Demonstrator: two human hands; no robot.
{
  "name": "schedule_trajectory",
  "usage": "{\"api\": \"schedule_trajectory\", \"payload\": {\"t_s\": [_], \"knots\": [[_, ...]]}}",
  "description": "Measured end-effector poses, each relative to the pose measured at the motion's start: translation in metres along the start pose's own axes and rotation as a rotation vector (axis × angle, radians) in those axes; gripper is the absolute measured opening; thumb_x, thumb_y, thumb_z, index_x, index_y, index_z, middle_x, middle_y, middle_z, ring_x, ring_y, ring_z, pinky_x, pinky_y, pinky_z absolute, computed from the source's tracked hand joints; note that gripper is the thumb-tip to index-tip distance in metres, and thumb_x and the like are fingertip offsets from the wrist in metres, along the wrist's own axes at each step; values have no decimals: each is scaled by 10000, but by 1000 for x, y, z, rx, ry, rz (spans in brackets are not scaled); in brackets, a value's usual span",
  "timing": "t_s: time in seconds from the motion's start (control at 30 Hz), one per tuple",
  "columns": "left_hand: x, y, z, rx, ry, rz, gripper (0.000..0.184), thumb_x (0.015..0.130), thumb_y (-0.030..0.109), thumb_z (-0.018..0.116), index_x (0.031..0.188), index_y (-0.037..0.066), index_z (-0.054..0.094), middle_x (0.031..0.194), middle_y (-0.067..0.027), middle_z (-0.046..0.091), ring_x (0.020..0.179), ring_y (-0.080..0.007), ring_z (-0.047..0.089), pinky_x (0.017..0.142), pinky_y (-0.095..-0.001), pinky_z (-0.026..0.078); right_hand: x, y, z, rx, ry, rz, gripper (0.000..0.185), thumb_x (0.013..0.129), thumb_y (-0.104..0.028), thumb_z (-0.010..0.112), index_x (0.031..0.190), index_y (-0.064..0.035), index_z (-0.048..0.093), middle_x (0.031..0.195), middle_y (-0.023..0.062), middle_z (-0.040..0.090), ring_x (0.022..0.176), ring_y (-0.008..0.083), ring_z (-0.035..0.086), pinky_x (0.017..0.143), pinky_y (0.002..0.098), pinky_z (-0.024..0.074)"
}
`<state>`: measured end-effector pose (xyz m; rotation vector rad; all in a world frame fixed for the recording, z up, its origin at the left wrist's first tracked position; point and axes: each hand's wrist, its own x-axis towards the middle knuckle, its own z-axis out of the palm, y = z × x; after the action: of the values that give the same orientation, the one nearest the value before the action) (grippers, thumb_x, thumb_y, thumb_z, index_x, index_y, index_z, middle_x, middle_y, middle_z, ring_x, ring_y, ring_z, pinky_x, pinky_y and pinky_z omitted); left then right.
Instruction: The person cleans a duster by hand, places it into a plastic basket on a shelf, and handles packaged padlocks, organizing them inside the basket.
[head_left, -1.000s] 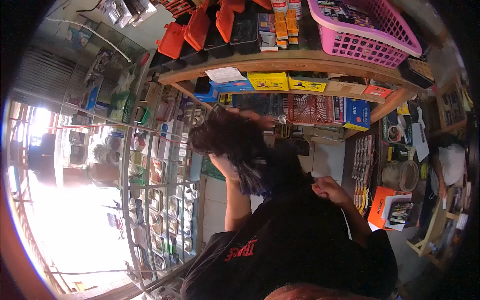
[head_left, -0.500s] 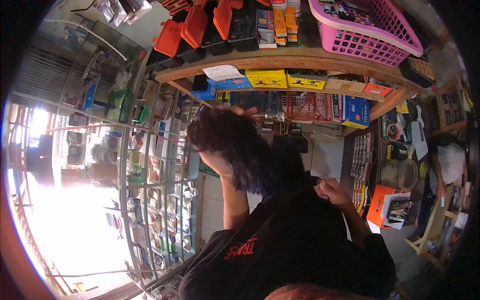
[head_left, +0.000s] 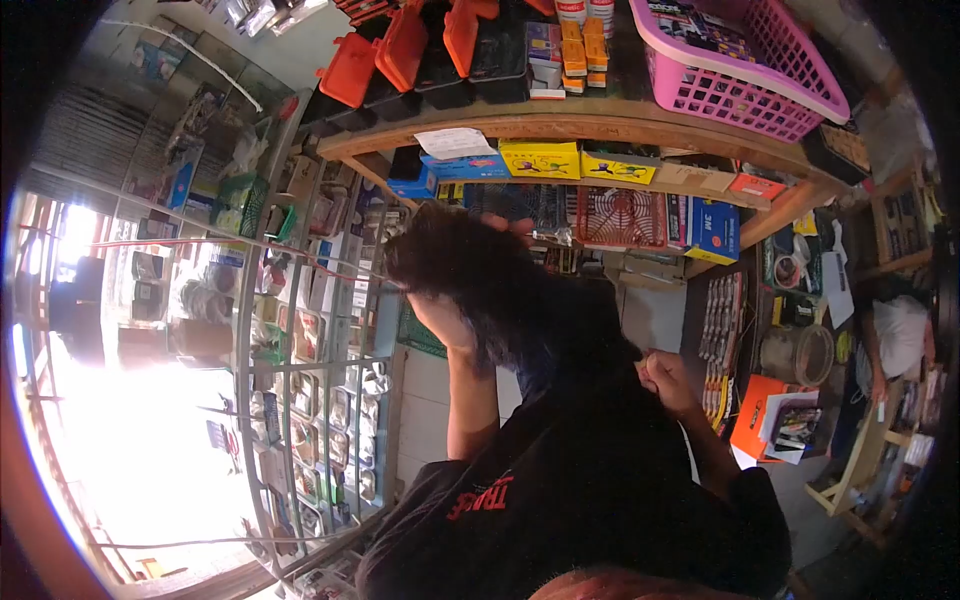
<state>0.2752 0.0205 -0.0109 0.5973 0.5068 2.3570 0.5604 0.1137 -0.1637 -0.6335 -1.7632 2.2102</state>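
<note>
A dark shaggy mass [head_left: 460, 255], too dark to identify, stretches across the middle, above and against the black shirt [head_left: 580, 470]. My left hand [head_left: 440, 318] is wrapped round its far end, palm along its left side, with a few fingertips showing beyond its upper edge. My right hand [head_left: 668, 380] is closed at the right edge of the dark area, beside the shirt. What its fingers hold, if anything, is too small and dark to tell.
A wooden shelf [head_left: 560, 122] ahead bears orange-lidded cases [head_left: 402, 48] and a pink basket [head_left: 740, 90]. Glass shelving [head_left: 290, 365] runs along the left. An orange box [head_left: 762, 410] lies at right, near another person's hand [head_left: 879, 386].
The view has shifted slightly. My left hand and the dark mass have tilted a little, and fewer fingers show beyond its top. My right hand stays closed in nearly the same place.
</note>
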Motion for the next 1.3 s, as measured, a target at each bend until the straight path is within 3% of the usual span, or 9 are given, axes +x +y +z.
{"api": "schedule_trajectory", "payload": {"t_s": [0.17,0.27,0.47,0.57,0.67,0.83,0.97,1.13,1.3], "knots": [[7,7,1,-68,-84,60,694,926,576,222,1246,-4,430,1110,-247,551,1055,-488,533,896,-557,442,0,-14,12,3,-107,22,489,983,-424,415,661,-56,424,597,1,388,535,82,351,508,251,291],[2,10,13,93,62,56,562,927,462,258,1162,11,497,1014,-203,590,983,-431,572,895,-543,444,4,-12,12,22,-79,-6,490,987,-415,408,650,-60,420,603,-1,384,543,84,345,510,252,287],[5,15,11,153,42,63,564,917,469,283,1145,-4,486,994,-213,591,966,-466,577,886,-527,446,6,-19,21,34,-155,125,464,1004,-418,368,713,-62,436,635,-26,362,555,78,315,525,254,302],[7,28,-2,-24,-20,60,696,930,580,223,1235,-11,431,1135,-257,538,1089,-455,526,907,-519,447,4,-17,22,-24,-173,124,473,1006,-418,355,705,-61,432,638,-22,364,560,79,316,521,249,284],[-4,17,-7,244,-29,82,656,935,543,267,1225,-20,435,1118,-253,550,1084,-453,534,916,-515,438,9,-12,22,13,-151,126,475,1007,-409,352,691,-61,425,642,-15,371,564,81,322,516,243,270],[-7,11,-14,204,-46,93,618,920,480,280,1241,-24,436,1178,-241,535,1091,-441,530,961,-549,408,10,-17,23,68,-142,131,475,1005,-415,355,695,-62,420,644,-13,372,555,82,313,509,242,268],[4,22,-10,-7,-153,91,615,919,457,281,1273,-26,423,1201,-231,528,1092,-427,535,986,-547,397,5,-13,21,33,-194,109,476,1008,-437,337,708,-75,408,640,-19,356,554,86,297,511,256,272],[-19,7,7,-470,78,71,618,927,485,278,1213,-37,443,1092,-262,567,1033,-452,563,922,-514,444,8,-16,23,49,-208,135,476,1011,-443,323,733,-73,432,642,-25,352,566,90,301,527,261,285],[-7,14,-1,42,82,110,591,926,448,274,1207,-43,443,1061,-286,564,977,-452,580,903,-521,455,8,-20,29,72,-200,159,471,1003,-457,345,744,-76,447,652,-24,356,571,88,301,526,256,284]]}}
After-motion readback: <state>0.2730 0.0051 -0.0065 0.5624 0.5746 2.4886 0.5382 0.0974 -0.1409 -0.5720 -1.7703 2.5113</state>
